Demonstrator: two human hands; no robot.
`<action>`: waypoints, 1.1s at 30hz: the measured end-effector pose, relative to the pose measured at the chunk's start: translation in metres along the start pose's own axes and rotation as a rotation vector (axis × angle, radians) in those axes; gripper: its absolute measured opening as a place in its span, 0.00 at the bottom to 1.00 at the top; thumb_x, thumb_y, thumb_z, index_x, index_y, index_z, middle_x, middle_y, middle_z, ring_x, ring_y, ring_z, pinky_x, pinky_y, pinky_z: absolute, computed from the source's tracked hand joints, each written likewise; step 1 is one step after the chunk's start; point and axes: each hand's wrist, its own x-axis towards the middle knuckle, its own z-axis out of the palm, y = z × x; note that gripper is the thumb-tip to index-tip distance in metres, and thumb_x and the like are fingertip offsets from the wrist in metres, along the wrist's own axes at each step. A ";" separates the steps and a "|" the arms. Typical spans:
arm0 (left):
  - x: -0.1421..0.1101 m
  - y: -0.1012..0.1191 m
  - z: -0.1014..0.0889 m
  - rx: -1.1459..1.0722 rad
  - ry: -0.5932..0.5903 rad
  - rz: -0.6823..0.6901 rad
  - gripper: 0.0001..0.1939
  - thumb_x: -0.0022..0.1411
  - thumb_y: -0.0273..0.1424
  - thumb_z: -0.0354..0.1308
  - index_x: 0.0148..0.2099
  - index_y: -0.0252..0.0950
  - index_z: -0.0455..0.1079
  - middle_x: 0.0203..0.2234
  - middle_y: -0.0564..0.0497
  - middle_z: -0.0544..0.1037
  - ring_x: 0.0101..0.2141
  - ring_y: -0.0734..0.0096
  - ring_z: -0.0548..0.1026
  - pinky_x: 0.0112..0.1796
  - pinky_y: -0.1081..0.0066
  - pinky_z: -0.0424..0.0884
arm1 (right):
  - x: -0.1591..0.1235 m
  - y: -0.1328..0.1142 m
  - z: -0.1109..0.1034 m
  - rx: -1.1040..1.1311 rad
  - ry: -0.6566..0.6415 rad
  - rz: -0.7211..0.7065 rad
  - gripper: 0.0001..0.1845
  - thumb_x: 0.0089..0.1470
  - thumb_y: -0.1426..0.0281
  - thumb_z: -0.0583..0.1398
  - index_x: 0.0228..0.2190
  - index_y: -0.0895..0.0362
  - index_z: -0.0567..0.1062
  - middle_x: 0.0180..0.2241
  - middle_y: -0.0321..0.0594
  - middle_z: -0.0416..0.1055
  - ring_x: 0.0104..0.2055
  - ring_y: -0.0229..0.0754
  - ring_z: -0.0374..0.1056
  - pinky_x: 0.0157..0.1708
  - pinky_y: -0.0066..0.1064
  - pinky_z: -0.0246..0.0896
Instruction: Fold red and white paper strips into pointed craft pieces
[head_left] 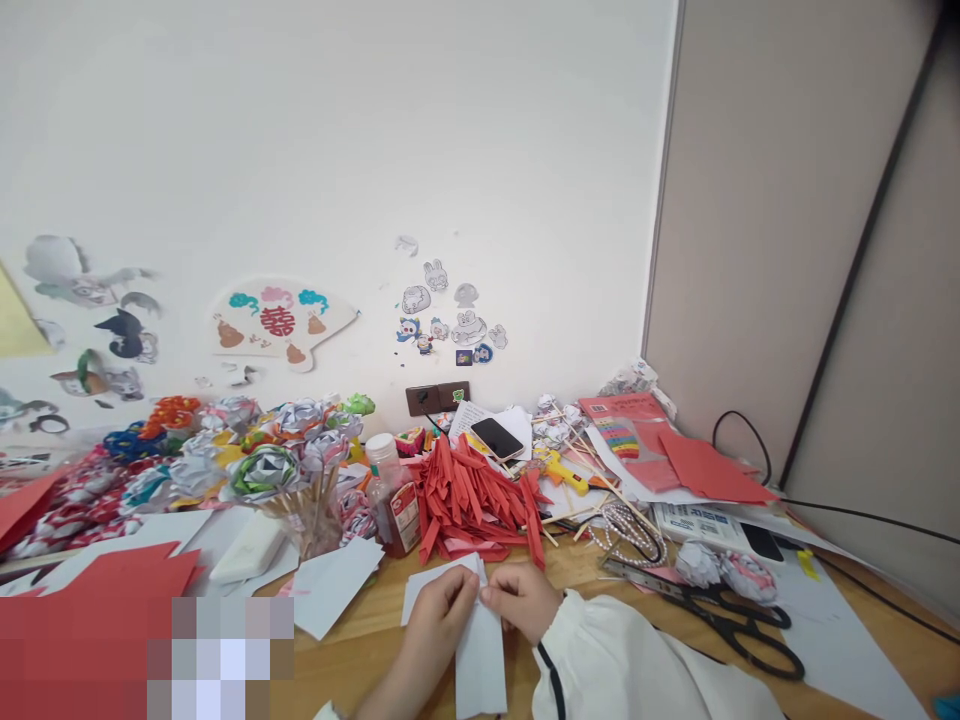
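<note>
A strip of white paper (481, 670) lies lengthwise toward me at the front of the table, with more white paper (418, 590) under it. My left hand (444, 605) pinches near the strip's far end, thumb and forefinger pressed together. Close beside it, the curled fingers of my right hand (525, 600) pinch at the same end from the right. The fingertips hide part of the paper's edge. Just beyond my hands is a heap of folded red paper strips (472, 495).
Black-handled scissors (724, 620) lie right of my sleeve. Left are a bottle (386, 500), a cup of sticks (307, 520), paper flowers (262, 470) and red sheets (127, 570). Behind the red heap are a phone (496, 438) and a yellow glue gun (564, 472). A wall (337, 150) stands behind.
</note>
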 end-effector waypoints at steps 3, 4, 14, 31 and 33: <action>-0.001 0.001 0.000 -0.031 -0.005 0.004 0.14 0.49 0.37 0.48 0.17 0.37 0.54 0.14 0.58 0.59 0.20 0.75 0.58 0.21 0.77 0.54 | 0.000 -0.003 -0.001 -0.015 0.035 -0.029 0.17 0.46 0.63 0.52 0.13 0.60 0.60 0.11 0.29 0.54 0.16 0.29 0.51 0.15 0.21 0.44; -0.001 0.001 0.001 -0.042 -0.008 0.003 0.14 0.49 0.38 0.48 0.17 0.37 0.54 0.14 0.58 0.59 0.20 0.75 0.58 0.21 0.77 0.55 | -0.001 -0.004 -0.001 -0.020 0.042 -0.033 0.18 0.46 0.63 0.52 0.13 0.60 0.59 0.11 0.29 0.54 0.16 0.29 0.51 0.15 0.21 0.44; 0.000 -0.003 0.004 0.002 0.075 0.047 0.14 0.50 0.36 0.48 0.17 0.36 0.57 0.14 0.57 0.60 0.20 0.74 0.59 0.22 0.77 0.55 | -0.002 -0.008 0.003 -0.102 0.102 -0.098 0.18 0.49 0.65 0.48 0.13 0.59 0.56 0.14 0.29 0.49 0.19 0.30 0.48 0.18 0.22 0.42; 0.004 -0.013 -0.002 -0.062 0.053 0.067 0.12 0.51 0.37 0.49 0.21 0.35 0.59 0.16 0.58 0.61 0.21 0.75 0.60 0.22 0.78 0.56 | 0.005 0.001 -0.003 -0.248 0.064 -0.185 0.11 0.46 0.70 0.51 0.16 0.60 0.63 0.16 0.30 0.53 0.20 0.30 0.50 0.20 0.21 0.43; 0.005 -0.016 -0.003 -0.106 0.022 0.040 0.12 0.51 0.38 0.49 0.22 0.35 0.60 0.16 0.58 0.61 0.20 0.76 0.60 0.22 0.78 0.56 | 0.005 0.001 -0.004 -0.260 0.088 -0.176 0.10 0.45 0.70 0.52 0.17 0.60 0.64 0.16 0.30 0.54 0.20 0.31 0.50 0.20 0.21 0.44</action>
